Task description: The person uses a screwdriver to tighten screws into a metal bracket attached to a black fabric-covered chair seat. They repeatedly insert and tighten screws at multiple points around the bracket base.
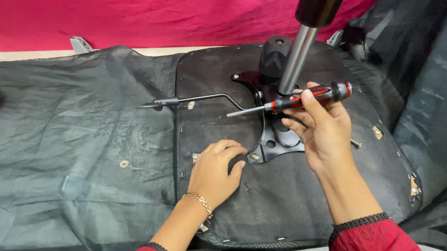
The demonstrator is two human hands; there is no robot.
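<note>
An upturned office chair seat (281, 199) lies in front of me, its black fabric underside facing up. A black metal mounting plate (275, 140) is fixed to it, with a chrome gas cylinder (296, 59) rising from it. My right hand (324, 133) holds a red-and-black screwdriver (300, 98) level above the plate, its tip pointing left. My left hand (214, 170) rests on the seat just left of the plate's front corner, fingers curled and holding nothing. A thin black lever (193, 101) sticks out leftward from the mechanism.
Dark fabric of a chair back (63, 139) spreads to the left. A black knob (274, 58) stands behind the cylinder. A loose screw (356, 143) lies on the seat at right. A pink wall (110, 5) is behind; dark plastic sheeting (438, 94) hangs at right.
</note>
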